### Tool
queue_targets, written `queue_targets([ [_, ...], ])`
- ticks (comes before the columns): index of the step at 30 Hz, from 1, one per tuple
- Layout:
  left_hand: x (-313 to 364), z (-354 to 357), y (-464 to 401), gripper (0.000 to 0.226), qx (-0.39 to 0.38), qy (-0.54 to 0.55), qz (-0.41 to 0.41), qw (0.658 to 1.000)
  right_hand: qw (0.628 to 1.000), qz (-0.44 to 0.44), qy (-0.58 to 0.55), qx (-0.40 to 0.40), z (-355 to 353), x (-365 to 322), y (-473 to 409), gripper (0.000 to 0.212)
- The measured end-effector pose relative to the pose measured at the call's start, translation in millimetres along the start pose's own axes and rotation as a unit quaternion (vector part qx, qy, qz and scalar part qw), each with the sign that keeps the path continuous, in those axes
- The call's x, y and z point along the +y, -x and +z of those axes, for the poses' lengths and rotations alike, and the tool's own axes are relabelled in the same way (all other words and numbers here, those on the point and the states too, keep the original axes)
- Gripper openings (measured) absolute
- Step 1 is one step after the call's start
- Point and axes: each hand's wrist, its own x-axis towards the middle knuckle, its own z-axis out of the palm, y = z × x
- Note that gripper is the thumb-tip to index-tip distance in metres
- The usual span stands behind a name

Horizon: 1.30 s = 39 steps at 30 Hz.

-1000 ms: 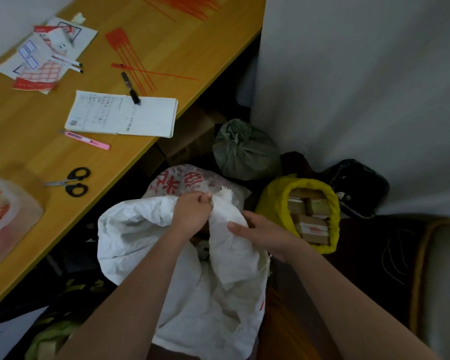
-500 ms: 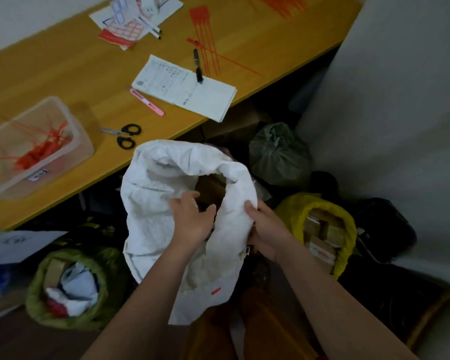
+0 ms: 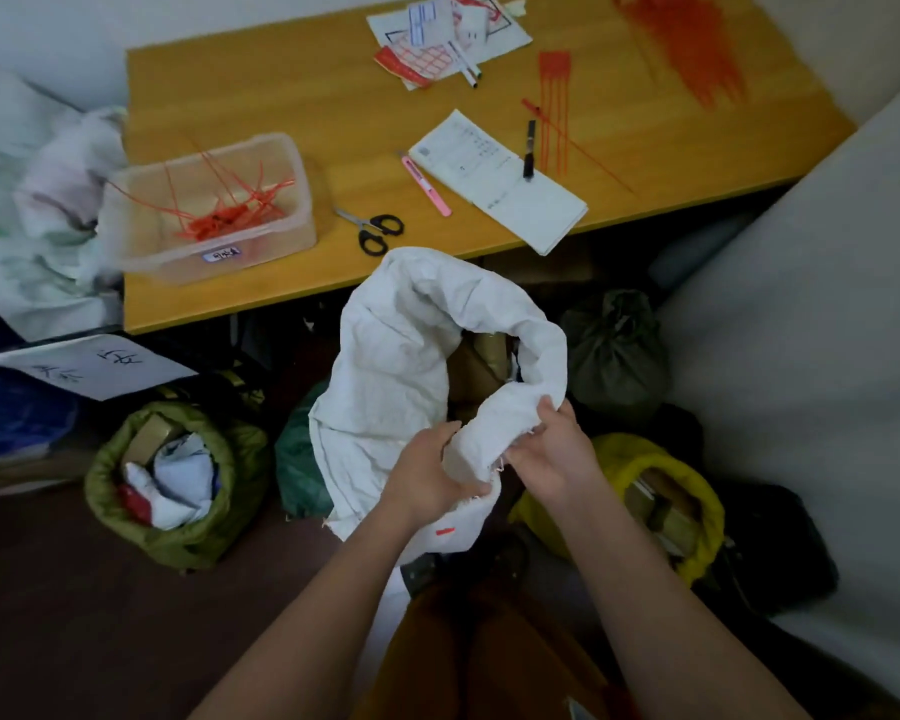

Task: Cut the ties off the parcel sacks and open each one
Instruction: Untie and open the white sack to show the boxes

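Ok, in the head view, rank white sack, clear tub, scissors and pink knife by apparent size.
1. white sack, though nearest the camera
2. clear tub
3. scissors and pink knife: too alike to rank

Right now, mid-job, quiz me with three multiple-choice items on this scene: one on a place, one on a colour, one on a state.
1. Where do the black-handled scissors lie?
A. on the wooden table, between the clear plastic tub and the pink utility knife
B. inside the tub
C. on the floor

2. What colour are the cut ties in the tub?
A. blue
B. red-orange
C. black

3. What state is the white woven sack in?
A. tied shut
B. lying flat and empty
C. mouth open, with brown parcels showing inside

Answers:
1 A: the scissors rest on the tabletop near its front edge, right of the tub.
2 B: the loose strands in the tub are red-orange.
3 C: the left hand and right hand grip the near rim, and the mouth gapes.
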Motion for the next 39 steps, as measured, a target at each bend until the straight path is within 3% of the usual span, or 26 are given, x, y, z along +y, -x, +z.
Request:
queue_targets([
  [2, -8, 4, -1, 0.057, 0.007, -0.041, 0.025, 0.999, 1.0, 0.007, 0.014, 0.003, -2, 4, 2, 0.028],
  [6, -15, 13, -6, 0.012, 0.043, -0.061, 0.021, 0.997, 0.998, 0.021, 0.055, 0.011, -12, 8, 6, 0.026],
  [9, -17, 12, -10, 0.01, 0.069, -0.071, 0.02, 0.995, 0.992, 0.014, 0.125, 0.018, -19, 2, 11, 0.023],
  [11, -17, 9, -11, 0.01, 0.079, -0.084, 0.034, 0.993, 0.96, -0.045, 0.267, 0.064, -23, -3, 13, 0.024],
  [12, -17, 9, -11, 0.01, 0.083, -0.085, 0.04, 0.992, 0.916, -0.104, 0.376, 0.094, -26, -5, 11, 0.034],
  [13, -17, 9, -11, 0.011, 0.09, -0.088, 0.049, 0.991, 0.842, -0.186, 0.493, 0.116, -30, -8, 8, 0.045],
  [15, -15, 11, -11, 0.015, 0.104, -0.102, 0.064, 0.987, 0.649, -0.367, 0.66, 0.091, -32, -19, 3, 0.065],
  [17, -13, 12, -12, 0.017, 0.104, -0.114, 0.08, 0.985, 0.47, -0.476, 0.743, -0.016, -26, -31, -6, 0.079],
  [18, -14, 13, -14, 0.016, 0.103, -0.118, 0.091, 0.984, 0.388, -0.482, 0.782, -0.079, -20, -38, -13, 0.085],
  [20, -17, 15, -17, 0.009, 0.108, -0.119, 0.111, 0.981, 0.249, -0.411, 0.857, -0.184, -6, -48, -29, 0.088],
  [21, -20, 16, -18, 0.007, 0.116, -0.115, 0.123, 0.979, 0.209, -0.365, 0.88, -0.222, 0, -52, -38, 0.082],
  [22, -22, 18, -19, 0.006, 0.125, -0.11, 0.136, 0.977, 0.191, -0.328, 0.891, -0.248, 3, -54, -45, 0.07],
  [23, -24, 20, -20, 0.006, 0.135, -0.105, 0.146, 0.974, 0.191, -0.302, 0.895, -0.266, 5, -56, -51, 0.055],
  [25, -27, 24, -22, 0.007, 0.165, -0.098, 0.153, 0.969, 0.233, -0.282, 0.884, -0.292, 5, -57, -57, 0.032],
  [28, -32, 31, -23, 0.014, 0.223, -0.056, 0.153, 0.961, 0.298, -0.286, 0.855, -0.315, -5, -58, -62, 0.019],
  [32, -44, 36, -20, 0.06, 0.162, 0.046, 0.105, 0.98, 0.426, -0.285, 0.795, -0.324, -14, -64, -71, 0.018],
  [35, -48, 41, -28, 0.091, 0.148, -0.012, 0.061, 0.987, 0.459, -0.285, 0.775, -0.327, -17, -65, -81, 0.022],
  [37, -50, 42, -38, 0.085, 0.173, -0.108, 0.056, 0.977, 0.47, -0.299, 0.759, -0.338, -18, -63, -88, 0.023],
  [39, -54, 39, -49, 0.054, 0.21, -0.171, 0.087, 0.959, 0.469, -0.316, 0.748, -0.347, -21, -62, -96, 0.022],
])
